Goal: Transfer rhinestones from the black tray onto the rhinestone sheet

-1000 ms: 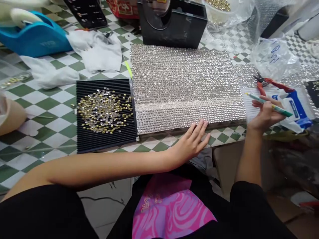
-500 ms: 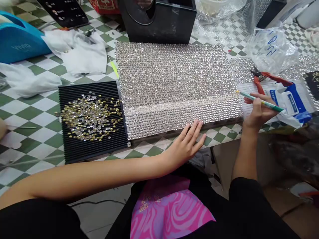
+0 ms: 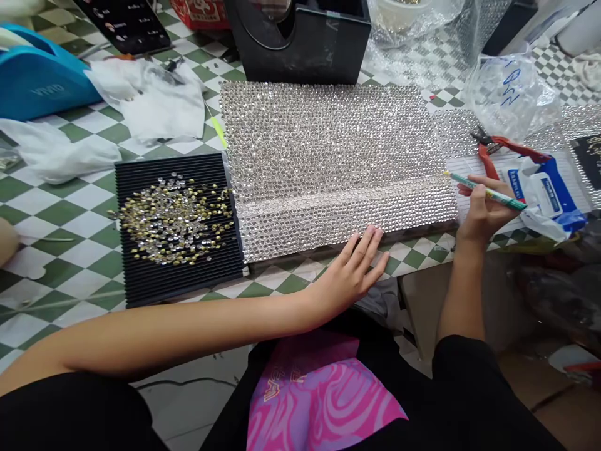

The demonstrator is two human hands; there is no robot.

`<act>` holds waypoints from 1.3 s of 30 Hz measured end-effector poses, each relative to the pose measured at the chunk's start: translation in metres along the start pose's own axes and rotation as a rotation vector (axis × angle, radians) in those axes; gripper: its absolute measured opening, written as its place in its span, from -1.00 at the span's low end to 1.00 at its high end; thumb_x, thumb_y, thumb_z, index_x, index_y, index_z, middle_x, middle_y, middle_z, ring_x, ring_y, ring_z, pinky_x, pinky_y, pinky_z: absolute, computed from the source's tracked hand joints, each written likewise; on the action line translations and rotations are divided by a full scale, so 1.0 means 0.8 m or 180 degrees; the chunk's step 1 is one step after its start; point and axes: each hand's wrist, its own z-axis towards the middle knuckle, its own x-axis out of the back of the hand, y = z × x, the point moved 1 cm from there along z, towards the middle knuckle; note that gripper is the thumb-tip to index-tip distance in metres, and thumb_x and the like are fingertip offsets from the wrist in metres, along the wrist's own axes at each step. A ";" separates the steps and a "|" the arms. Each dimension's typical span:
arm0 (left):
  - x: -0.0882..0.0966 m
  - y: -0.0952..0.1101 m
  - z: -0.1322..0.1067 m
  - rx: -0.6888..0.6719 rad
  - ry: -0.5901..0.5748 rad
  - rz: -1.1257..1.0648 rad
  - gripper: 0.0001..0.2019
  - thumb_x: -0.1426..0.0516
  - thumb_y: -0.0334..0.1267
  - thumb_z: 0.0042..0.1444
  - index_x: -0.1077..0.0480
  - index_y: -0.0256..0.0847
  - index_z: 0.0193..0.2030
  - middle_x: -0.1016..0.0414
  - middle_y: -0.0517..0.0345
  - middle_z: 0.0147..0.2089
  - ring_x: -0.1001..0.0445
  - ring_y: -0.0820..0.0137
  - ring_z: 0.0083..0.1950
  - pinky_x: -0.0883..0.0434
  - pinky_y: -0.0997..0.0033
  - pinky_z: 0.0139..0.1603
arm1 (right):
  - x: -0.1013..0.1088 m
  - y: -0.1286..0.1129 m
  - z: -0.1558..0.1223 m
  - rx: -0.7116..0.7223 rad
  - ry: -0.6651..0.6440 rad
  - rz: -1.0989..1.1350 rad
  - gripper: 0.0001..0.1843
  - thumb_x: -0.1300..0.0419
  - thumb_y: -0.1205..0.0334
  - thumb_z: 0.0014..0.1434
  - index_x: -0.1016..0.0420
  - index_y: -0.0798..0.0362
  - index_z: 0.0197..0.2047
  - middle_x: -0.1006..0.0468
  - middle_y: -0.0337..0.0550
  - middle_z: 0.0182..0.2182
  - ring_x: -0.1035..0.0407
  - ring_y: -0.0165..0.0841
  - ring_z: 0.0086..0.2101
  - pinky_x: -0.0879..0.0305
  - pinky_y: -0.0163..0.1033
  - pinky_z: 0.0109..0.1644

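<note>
A wide sheet covered in rows of glittering rhinestones lies on the table. My left hand rests on the sheet's front edge, fingers stretched out flat and holding nothing. Between the fingers of my right hand is a slim green pencil with a yellow tip. Its tip meets the sheet's right side, level with a paler, flatter band that runs across the stones. Left of the sheet, a black ridged tray bears a pile of loose clear and gold rhinestones.
Red-handled nippers and a blue-and-white packet lie beyond my right hand. Behind the sheet stands a black tape dispenser. A blue dispenser, white cloths and a phone occupy the back left.
The pencil has tilted slightly in my right hand, its tip staying near the same spot. My left hand stays put. The view has shifted a little.
</note>
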 end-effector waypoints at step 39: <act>0.008 0.009 0.022 0.0141 -0.1137 -0.0261 -0.44 0.37 -0.42 0.36 -0.02 -0.39 0.44 -0.04 -0.05 0.49 -0.02 0.27 0.50 -0.12 0.33 0.48 | -0.180 -0.289 -0.128 0.1274 -0.3116 0.1046 -0.75 -0.14 0.24 0.26 -0.56 -0.07 -0.03 -0.64 -0.30 -0.13 -0.55 -0.39 -0.13 -0.51 -0.15 -0.02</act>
